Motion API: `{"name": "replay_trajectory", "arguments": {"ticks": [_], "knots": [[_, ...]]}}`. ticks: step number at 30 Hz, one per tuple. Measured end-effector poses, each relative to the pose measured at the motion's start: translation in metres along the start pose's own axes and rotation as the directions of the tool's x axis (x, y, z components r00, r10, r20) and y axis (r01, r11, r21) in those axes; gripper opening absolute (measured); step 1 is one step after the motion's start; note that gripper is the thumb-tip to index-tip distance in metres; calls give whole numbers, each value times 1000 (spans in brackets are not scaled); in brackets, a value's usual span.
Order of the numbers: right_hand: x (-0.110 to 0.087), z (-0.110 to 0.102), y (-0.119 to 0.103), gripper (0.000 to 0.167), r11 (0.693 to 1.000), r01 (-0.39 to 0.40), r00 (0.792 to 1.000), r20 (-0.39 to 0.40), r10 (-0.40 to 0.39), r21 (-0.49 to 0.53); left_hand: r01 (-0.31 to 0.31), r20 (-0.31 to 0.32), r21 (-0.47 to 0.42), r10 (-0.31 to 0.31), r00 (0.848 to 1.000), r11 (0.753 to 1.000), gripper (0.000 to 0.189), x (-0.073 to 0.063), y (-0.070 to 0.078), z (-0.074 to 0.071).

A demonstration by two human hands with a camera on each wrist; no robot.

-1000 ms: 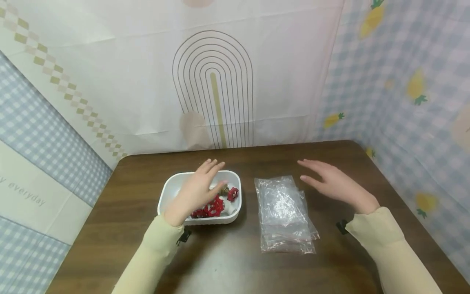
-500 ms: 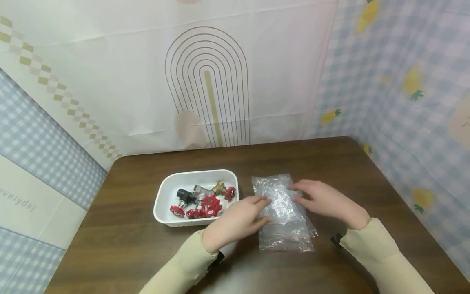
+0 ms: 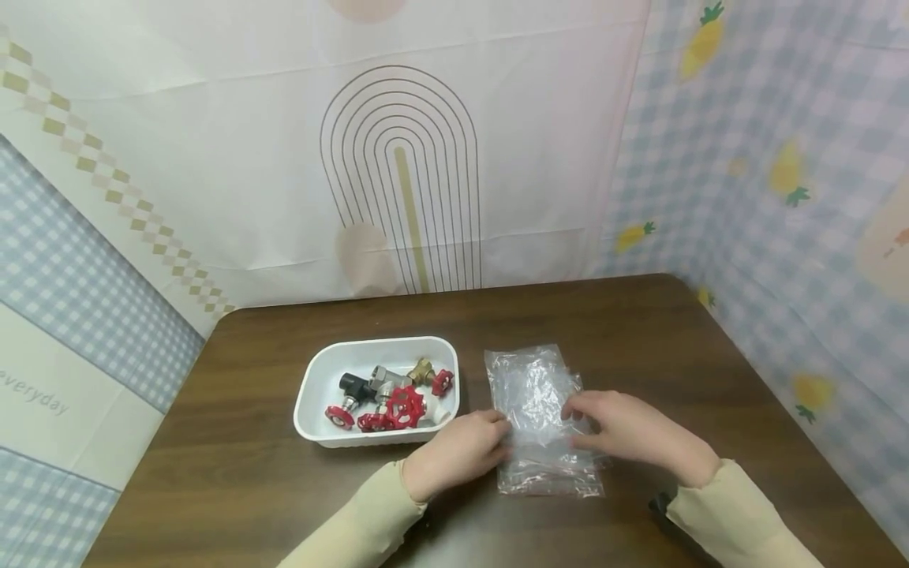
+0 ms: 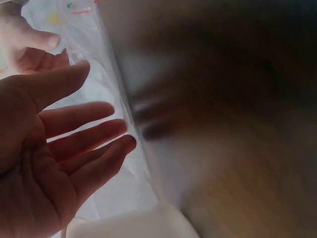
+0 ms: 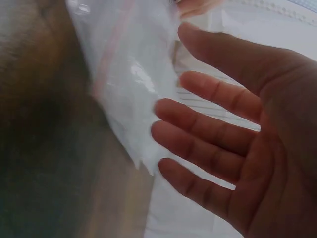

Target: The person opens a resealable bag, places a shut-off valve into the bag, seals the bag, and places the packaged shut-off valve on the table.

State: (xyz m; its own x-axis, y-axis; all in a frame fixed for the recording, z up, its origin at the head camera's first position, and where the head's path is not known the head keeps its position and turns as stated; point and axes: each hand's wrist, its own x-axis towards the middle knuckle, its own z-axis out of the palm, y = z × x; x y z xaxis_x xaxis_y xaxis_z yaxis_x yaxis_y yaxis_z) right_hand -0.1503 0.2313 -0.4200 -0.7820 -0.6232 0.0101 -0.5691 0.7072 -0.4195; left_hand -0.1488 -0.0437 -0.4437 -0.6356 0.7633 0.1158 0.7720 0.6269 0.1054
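My left hand (image 3: 460, 451) and right hand (image 3: 632, 430) are both released, fingers loosely extended, nothing pinched; whether either touches plastic, I cannot tell. Between them the clear zip bags (image 3: 529, 394) lie stacked flat. I judge this the reach for a bag; the next move calls for lifting one film free. Beyond my left hand, a white tray (image 3: 317, 398) holds valves with red handwheels (image 3: 406, 407). The wood-grain table (image 3: 234, 473) is dark; behind hangs white cloth (image 3: 256, 181) with line-drawn arches, blue gingham (image 3: 660, 158) at either side.
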Motion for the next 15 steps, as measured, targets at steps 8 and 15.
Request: {"name": "replay_trajectory", "arguments": {"ticks": [8, 15], "knots": [[2, 12, 1, 15, 998, 45, 999, 9, -44, -40, 2, 35, -1, -2, 999, 1000, 15, 2, 2, 0], [6, 17, 4, 4, 996, 70, 997, -25, -72, -60, 14, 21, 18, -14, 1000, 1000, 13, 1, 2, 3]]}}
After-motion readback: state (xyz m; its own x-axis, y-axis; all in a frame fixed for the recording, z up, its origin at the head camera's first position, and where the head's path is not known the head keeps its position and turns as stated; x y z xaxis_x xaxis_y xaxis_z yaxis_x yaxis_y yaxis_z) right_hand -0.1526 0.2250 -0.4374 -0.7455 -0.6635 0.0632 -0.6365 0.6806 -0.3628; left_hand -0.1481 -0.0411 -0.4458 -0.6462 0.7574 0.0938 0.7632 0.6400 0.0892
